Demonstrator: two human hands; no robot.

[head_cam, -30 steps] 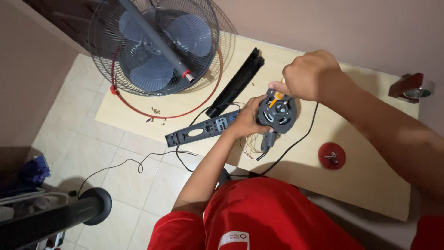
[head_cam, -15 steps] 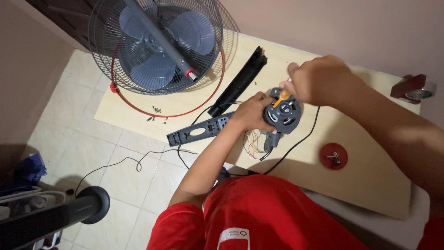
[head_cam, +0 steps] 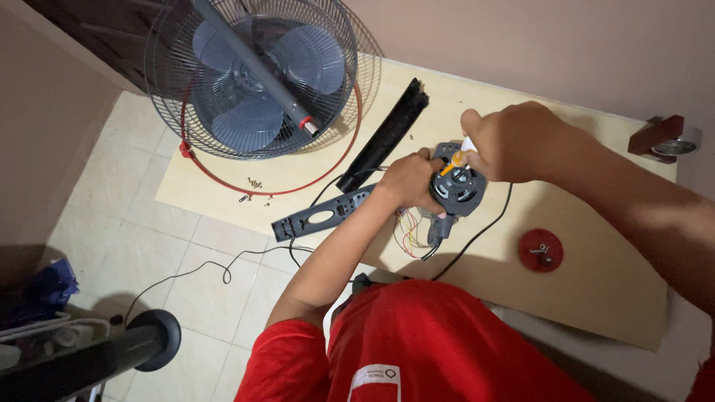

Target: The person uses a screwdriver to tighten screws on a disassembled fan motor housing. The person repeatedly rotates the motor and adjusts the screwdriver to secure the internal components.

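Fan head in its grey grille with red rim ring is lying at the board's far left; black tube cover, grey switch panel, loose screws and red round cap are sitting around on the wooden board. Nothing blocking. Grey round fan motor, coloured wires trailing below, is sitting mid-board. Left hand is wrapping around its side; right hand is pinching an orange-tipped tool onto its top.

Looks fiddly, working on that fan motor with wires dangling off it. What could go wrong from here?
The coloured wires hang loose under the motor that the left hand steadies; a tug could snag them. The right hand presses an orange-tipped tool down; it might slip. The small screws lie loose on the board and could scatter.
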